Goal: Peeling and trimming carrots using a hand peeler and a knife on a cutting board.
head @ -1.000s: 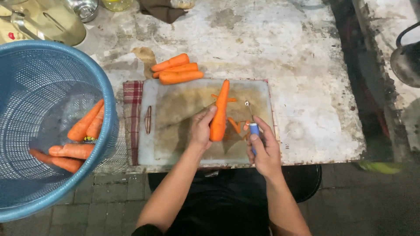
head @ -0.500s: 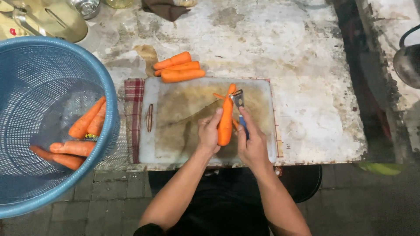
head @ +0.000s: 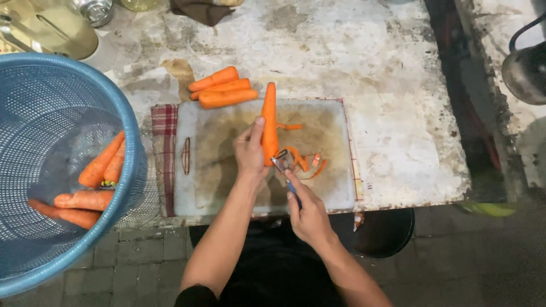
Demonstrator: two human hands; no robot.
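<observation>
My left hand (head: 251,153) grips a long orange carrot (head: 268,116) by its near end, holding it lengthwise over a worn white cutting board (head: 216,170). My right hand (head: 307,213) holds a blue-handled peeler (head: 282,164) whose metal head rests against the carrot's near end. Orange peel strips (head: 304,160) lie on the board just right of the peeler. Three more carrots (head: 222,88) lie side by side on the table at the board's far left corner.
A big blue mesh basket (head: 122,108) stands at the left with several carrots (head: 96,182) inside. A checked cloth (head: 165,148) lies under the board. The stained tabletop (head: 387,85) stretches right. A dark pot (head: 526,65) sits far right; metal dishes (head: 96,8) stand far left.
The peeler has been drawn down the carrot toward me, from the far end to the near end. The carrot now points straighter away, and fresh peel lies beside it.
</observation>
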